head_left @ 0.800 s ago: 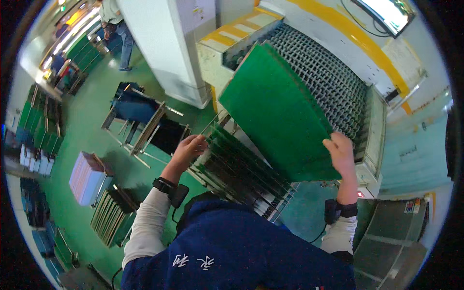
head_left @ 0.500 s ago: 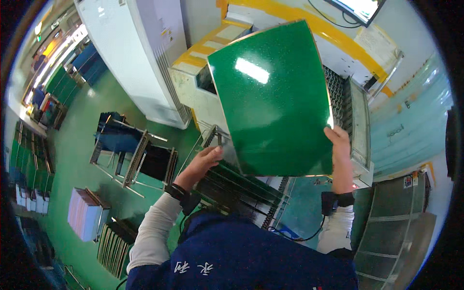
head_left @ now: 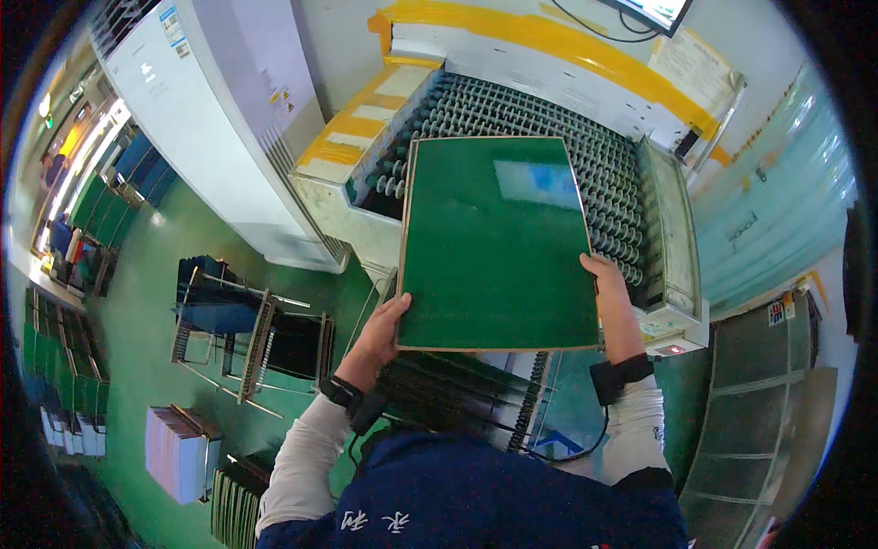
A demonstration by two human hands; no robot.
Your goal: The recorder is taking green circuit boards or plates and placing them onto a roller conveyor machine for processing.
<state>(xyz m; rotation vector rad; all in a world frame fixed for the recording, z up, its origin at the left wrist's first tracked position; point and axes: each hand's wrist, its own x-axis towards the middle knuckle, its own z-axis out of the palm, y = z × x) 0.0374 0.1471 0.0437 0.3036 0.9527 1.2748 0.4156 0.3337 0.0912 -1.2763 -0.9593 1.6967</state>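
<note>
Head view: a green panel (head_left: 494,256), rectangular and glossy with a thin pale edging, is held up in front of the person, above the lap side of the rig and overlapping the roller bed (head_left: 439,119) behind it; whether its far edge touches the rollers cannot be told. The left hand (head_left: 380,328) is closed on the lower left edge, thumb toward the near face, its other fingers mostly hidden. The right hand (head_left: 616,300) grips the right side edge, a little higher than the left, with its underside hold out of sight.

For a good hold, I would judge that pressure belongs on the edges alone, fingertips clear of the shiny surface, where a bright reflection lies near the upper right. Bringing both hands to matching heights should steady the sheet and limit twisting. The near edge deserves care too, since a rack of upright dark panels (head_left: 457,384) stands just below and a knock could scratch either.

Beyond, yellow tape (head_left: 585,26) borders the machine, a white cabinet (head_left: 197,128) stands to the left, and a translucent curtain (head_left: 754,206) hangs at the right
</note>
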